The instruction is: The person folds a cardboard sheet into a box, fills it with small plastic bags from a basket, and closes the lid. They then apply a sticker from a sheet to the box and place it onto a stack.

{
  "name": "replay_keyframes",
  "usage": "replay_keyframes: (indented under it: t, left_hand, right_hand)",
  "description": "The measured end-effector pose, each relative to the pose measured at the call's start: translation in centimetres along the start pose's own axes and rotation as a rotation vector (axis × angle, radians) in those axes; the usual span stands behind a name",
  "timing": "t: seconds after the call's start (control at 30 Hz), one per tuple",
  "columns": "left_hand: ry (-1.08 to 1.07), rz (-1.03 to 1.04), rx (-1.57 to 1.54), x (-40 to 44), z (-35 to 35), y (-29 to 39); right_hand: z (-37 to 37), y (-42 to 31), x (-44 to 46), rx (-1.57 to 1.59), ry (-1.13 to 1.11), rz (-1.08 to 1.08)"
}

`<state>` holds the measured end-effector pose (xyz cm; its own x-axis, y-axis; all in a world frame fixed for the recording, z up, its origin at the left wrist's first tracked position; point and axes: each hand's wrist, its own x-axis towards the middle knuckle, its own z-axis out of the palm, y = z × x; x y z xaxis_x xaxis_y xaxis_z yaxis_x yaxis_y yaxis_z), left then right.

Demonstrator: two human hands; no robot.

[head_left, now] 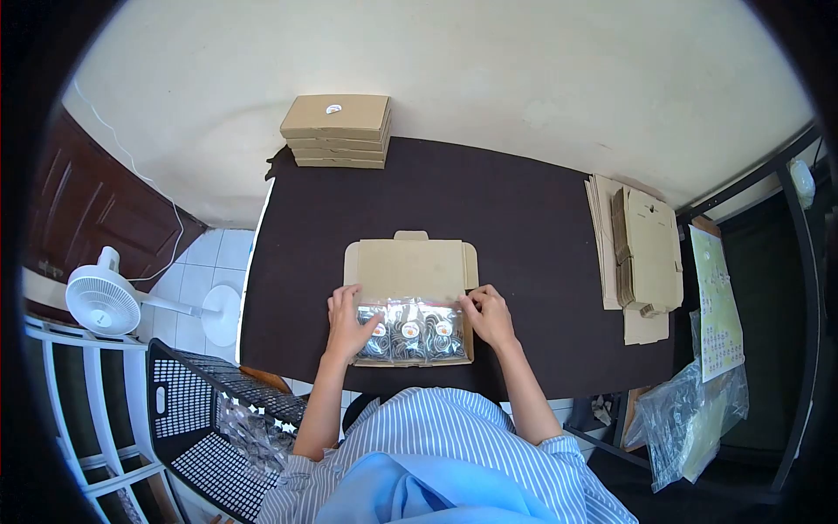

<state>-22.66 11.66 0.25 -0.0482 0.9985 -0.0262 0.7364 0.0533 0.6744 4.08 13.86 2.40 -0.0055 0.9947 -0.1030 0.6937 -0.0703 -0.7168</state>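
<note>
An open cardboard box (pixel 410 266) lies on the dark table in front of me, its lid folded back towards the wall. Inside it sit three clear plastic bags (pixel 410 330) side by side, each with a round white sticker and dark coiled items. My left hand (pixel 349 323) rests at the box's left side, fingers apart, the thumb over the left bag. At the right side, my right hand (pixel 489 316) has its thumb and fingers near the right bag's top corner; whether they pinch the bag is hard to tell.
Closed boxes (pixel 336 118) are stacked at the table's back left. Flat cardboard pieces (pixel 650 253) lie at the right edge. A black basket (pixel 188 393) with plastic packets and a white fan (pixel 103 299) stand left of the table. Plastic sheets (pixel 676 419) hang at the right.
</note>
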Motion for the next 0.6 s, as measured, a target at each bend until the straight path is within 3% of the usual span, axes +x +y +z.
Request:
replay_keyframes:
  t: [0.07, 0.1, 0.17, 0.3, 0.43, 0.6]
  left_hand:
    - [0.113, 0.034, -0.065, 0.4, 0.4, -1.0]
    - [0.191, -0.056, -0.143, 0.9, 0.3, -1.7]
    - [0.284, -0.196, -0.226, 2.1, 0.1, -3.3]
    - [0.205, -0.226, -0.227, 4.9, -0.5, -4.6]
    - [0.028, -0.204, -0.157, 6.3, -1.6, -2.5]
    - [0.018, -0.174, -0.146, 5.9, -1.8, -1.8]
  right_hand:
    - [0.0, 0.4, 0.3, 0.094, -0.007, 0.085]
    - [0.3, 1.0, 0.6, 0.094, -0.008, 0.086]
    - [0.9, 2.7, 1.3, 0.035, 0.203, -0.046]
    - [0.5, 3.2, 3.6, 0.180, 0.115, 0.116]
    - [1.0, 3.4, 5.1, 0.164, 0.047, 0.076]
    - [-0.1, 1.1, 4.0, 0.097, 0.036, 0.095]
